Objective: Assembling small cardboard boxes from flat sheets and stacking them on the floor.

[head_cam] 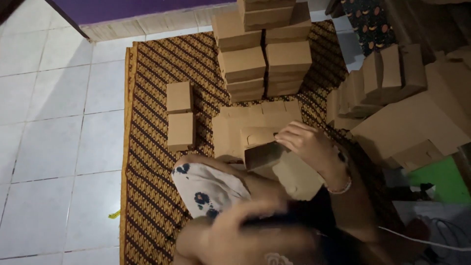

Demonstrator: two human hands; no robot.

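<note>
The right hand (306, 142) has its fingers curled and pinched over the top edge of a half-folded cardboard box (267, 154), held above the lap. The card looks light and stiff but easily creased, best taken along its folded edges. The left hand (245, 230) is blurred low in the view; I cannot tell its grip. Flat blanks (257, 120) lie just beyond on the patterned mat (147, 162), finished boxes (265, 54) stacked behind.
</note>
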